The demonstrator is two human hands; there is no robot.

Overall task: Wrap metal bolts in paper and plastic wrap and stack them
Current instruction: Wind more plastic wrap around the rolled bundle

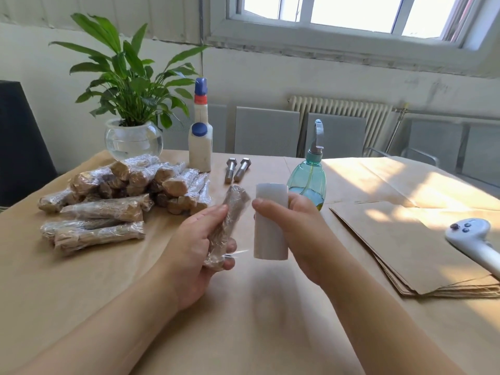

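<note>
My left hand (198,240) grips a bolt wrapped in brown paper and clear plastic film (230,217), held upright above the table's middle. Just right of it, my right hand (297,228) holds a white roll of plastic wrap (270,223) upright, thumb on its front. A thin strip of film shows between the wrapped bolt's lower end and the roll. A pile of wrapped bolts (121,193) lies at the left. Two bare metal bolts (237,169) lie side by side behind my hands.
Brown paper covers the table (243,320). A stack of brown paper sheets (411,250) lies right, with a white controller (473,236) past it. A teal spray bottle (309,174), a white glue bottle (200,136) and a potted plant in a glass bowl (132,136) stand behind.
</note>
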